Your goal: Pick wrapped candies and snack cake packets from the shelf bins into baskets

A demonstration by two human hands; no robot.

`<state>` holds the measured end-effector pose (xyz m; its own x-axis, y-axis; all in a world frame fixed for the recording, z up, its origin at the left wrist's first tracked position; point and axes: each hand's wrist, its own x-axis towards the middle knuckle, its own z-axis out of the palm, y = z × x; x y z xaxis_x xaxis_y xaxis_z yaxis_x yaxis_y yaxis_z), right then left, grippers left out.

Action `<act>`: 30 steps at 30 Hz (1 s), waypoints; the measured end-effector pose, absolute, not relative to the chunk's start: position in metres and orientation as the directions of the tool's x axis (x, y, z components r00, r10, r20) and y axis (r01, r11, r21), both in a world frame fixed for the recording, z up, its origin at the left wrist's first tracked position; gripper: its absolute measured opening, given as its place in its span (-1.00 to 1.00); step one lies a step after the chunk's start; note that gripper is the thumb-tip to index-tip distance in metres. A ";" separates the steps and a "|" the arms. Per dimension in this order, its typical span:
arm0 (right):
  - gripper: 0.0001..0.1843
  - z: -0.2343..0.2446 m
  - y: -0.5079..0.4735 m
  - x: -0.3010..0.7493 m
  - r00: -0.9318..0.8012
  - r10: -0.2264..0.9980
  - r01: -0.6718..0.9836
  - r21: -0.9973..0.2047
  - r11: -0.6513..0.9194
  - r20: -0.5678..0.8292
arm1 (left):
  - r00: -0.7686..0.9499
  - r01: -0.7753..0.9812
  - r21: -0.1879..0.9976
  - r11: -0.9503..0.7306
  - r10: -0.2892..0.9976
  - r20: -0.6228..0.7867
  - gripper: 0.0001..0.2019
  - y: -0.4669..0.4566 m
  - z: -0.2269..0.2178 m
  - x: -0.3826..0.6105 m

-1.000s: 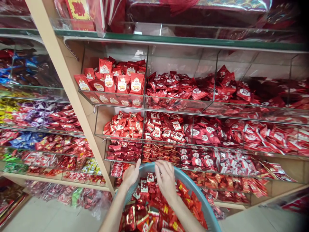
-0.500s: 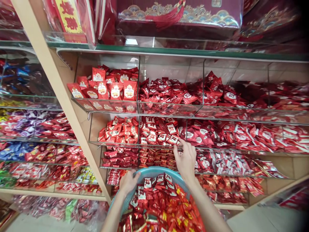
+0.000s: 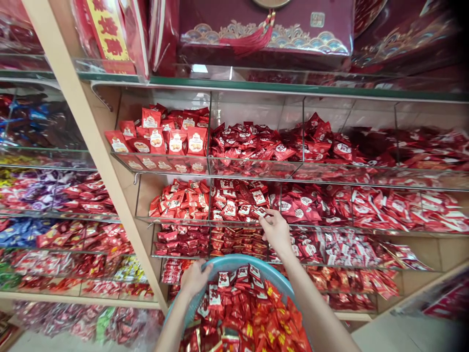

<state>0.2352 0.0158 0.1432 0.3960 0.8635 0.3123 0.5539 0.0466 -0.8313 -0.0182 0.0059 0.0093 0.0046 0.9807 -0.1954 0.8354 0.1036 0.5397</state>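
A light blue plastic basket full of red and gold candy packets sits low in the middle. My left hand grips its far rim on the left, fingers curled over the edge. My right hand reaches up to a clear shelf bin of red candy packets with white labels. Its fingers are pinched on a red packet at the bin's front edge.
Clear acrylic bins of red wrapped sweets fill several shelf rows. A slanted wooden post divides them from bins of purple, blue and green candies at left. Dark red gift boxes stand on the top shelf.
My right hand left the basket and rose to the middle shelf bin, where it now pinches a packet. My left hand stayed on the basket rim. The view tilted up slightly.
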 end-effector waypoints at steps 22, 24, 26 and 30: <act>-0.64 0.098 -0.074 0.147 0.119 0.984 -0.183 -0.971 0.156 0.136 | -0.002 0.848 0.520 0.103 0.982 -0.190 -0.54 0.004 0.012 -0.015; -0.66 0.075 -0.076 0.136 0.063 0.998 -0.226 -0.973 0.042 0.028 | -0.009 0.845 0.522 0.116 0.979 -0.203 -0.49 0.004 0.013 -0.016; -0.68 0.052 -0.078 0.127 0.038 0.997 -0.283 -0.958 -0.057 -0.071 | -0.029 0.841 0.522 0.144 0.975 -0.222 -0.37 0.005 0.015 -0.017; -0.74 0.013 -0.082 0.115 0.051 0.982 -0.348 -0.925 -0.153 -0.182 | -0.056 0.822 0.536 0.190 0.965 -0.256 -0.21 0.006 0.019 -0.017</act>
